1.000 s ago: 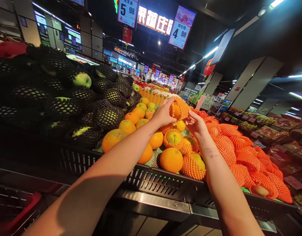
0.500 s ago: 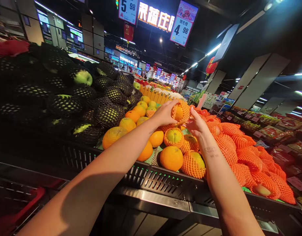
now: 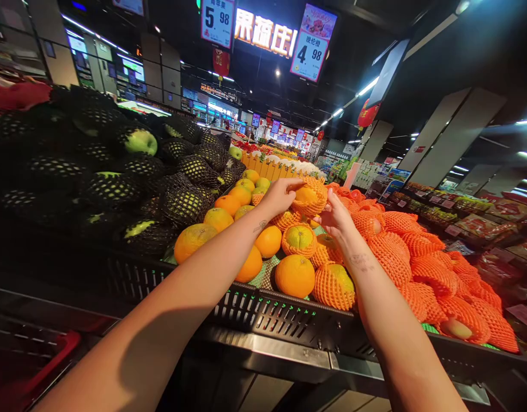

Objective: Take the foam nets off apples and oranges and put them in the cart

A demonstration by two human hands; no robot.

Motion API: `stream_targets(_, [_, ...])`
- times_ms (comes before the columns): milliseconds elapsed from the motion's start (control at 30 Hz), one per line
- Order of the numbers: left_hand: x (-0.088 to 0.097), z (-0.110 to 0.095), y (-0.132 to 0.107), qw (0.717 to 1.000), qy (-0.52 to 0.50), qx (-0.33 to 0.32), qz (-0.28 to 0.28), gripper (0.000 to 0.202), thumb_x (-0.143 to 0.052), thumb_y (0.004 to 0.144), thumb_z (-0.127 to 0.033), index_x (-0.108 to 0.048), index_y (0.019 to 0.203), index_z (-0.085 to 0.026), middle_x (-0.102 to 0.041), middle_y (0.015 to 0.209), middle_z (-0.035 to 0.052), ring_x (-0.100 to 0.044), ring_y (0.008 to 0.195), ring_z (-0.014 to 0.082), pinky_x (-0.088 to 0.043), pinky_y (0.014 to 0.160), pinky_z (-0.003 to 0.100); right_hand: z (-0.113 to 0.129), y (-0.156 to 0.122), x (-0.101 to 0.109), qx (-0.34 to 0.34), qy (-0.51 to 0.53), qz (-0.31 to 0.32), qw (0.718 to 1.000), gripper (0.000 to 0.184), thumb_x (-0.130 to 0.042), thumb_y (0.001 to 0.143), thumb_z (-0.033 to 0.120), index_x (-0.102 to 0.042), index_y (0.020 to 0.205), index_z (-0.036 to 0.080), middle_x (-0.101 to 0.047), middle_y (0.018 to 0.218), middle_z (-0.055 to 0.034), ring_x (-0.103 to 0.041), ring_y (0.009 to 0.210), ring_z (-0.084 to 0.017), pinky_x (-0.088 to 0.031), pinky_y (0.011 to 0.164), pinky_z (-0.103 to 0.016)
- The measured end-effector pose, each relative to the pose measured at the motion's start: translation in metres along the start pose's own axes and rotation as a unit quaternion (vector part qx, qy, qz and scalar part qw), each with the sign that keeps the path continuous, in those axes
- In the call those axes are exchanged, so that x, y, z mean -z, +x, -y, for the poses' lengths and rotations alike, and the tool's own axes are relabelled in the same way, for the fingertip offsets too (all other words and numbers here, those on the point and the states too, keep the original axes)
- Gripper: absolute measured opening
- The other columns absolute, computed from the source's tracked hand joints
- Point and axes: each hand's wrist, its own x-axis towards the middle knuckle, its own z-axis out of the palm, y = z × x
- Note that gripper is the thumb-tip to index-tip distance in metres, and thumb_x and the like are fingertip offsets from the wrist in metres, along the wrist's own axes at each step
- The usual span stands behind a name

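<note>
Between my two hands is an orange in an orange foam net [image 3: 310,196], held above the heap of fruit. My left hand [image 3: 281,195] grips its left side, fingers curled over the net. From the right, my right hand [image 3: 335,216] holds it with the thumb up against the net; some of its fingers are hidden behind the fruit. Below lie a greenish orange in a net [image 3: 299,238], a bare orange [image 3: 294,276] and another netted orange [image 3: 334,286] at the front of the black crate [image 3: 272,312].
Green apples in black nets [image 3: 181,194] are heaped on the left. Fruit in red-orange foam nets [image 3: 422,257] is piled on the right. A metal rail [image 3: 272,346] runs below the crate. Price signs [image 3: 314,43] hang overhead. Part of a red cart [image 3: 52,360] shows at lower left.
The netted orange has turned between my hands, and more of its bare skin shows under the net. Both hands stay on it. The view has shifted slightly.
</note>
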Motion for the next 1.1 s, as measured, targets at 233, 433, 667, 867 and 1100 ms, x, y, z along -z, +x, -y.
stream_targets(233, [0.012, -0.011, -0.006, 0.991, 0.089, 0.016, -0.093, 0.027, -0.064, 0.077, -0.004, -0.082, 0.096, -0.014, -0.080, 0.106, 0.0089, -0.074, 0.103, 0.0233, -0.059, 0.101, 0.037, -0.005, 0.005, 0.003, 0.007, 0.002, -0.048, 0.999, 0.046, -0.082, 0.078, 0.057, -0.050, 0.089, 0.025, -0.068, 0.086, 0.0030, -0.065, 0.064, -0.014, -0.063, 0.056, -0.030])
stream_targets(433, [0.006, -0.013, -0.007, 0.988, 0.146, 0.026, -0.035, 0.025, -0.071, 0.082, -0.019, -0.080, 0.104, -0.016, -0.071, 0.123, 0.0102, -0.063, 0.121, 0.0288, -0.049, 0.113, 0.044, -0.002, 0.004, 0.004, 0.005, 0.021, -0.076, 0.997, 0.038, -0.081, 0.079, 0.048, -0.051, 0.087, 0.025, -0.067, 0.086, 0.0028, -0.066, 0.071, -0.015, -0.065, 0.062, -0.031])
stream_targets(667, [0.010, -0.027, -0.009, 0.991, 0.092, -0.018, -0.091, 0.012, -0.085, 0.076, -0.023, -0.078, 0.084, -0.018, -0.063, 0.103, 0.0067, -0.063, 0.102, 0.0229, -0.051, 0.103, 0.041, 0.007, -0.004, -0.001, 0.017, 0.071, -0.103, 0.992, 0.027, -0.080, 0.079, 0.030, -0.054, 0.082, 0.024, -0.069, 0.090, 0.0056, -0.066, 0.077, -0.013, -0.063, 0.065, -0.027])
stream_targets(867, [0.006, -0.030, -0.015, 0.992, 0.125, -0.023, -0.010, 0.046, -0.089, 0.068, -0.021, -0.066, 0.107, -0.016, -0.063, 0.110, 0.0085, -0.063, 0.101, 0.0242, -0.054, 0.093, 0.038, 0.007, -0.005, -0.003, 0.013, 0.042, -0.104, 0.994, 0.041, -0.088, 0.070, 0.033, -0.050, 0.080, 0.023, -0.067, 0.086, 0.0063, -0.065, 0.070, -0.012, -0.061, 0.061, -0.025])
stream_targets(1100, [0.005, -0.039, -0.021, 0.972, 0.216, 0.082, 0.037, 0.081, -0.085, 0.074, -0.038, -0.051, 0.145, -0.021, -0.054, 0.139, 0.0152, -0.060, 0.125, 0.0337, -0.050, 0.106, 0.045, -0.002, 0.000, 0.003, 0.050, -0.028, -0.073, 0.996, 0.075, -0.099, 0.037, 0.060, -0.051, 0.080, 0.023, -0.060, 0.081, 0.0085, -0.047, 0.057, -0.005, -0.052, 0.051, -0.019])
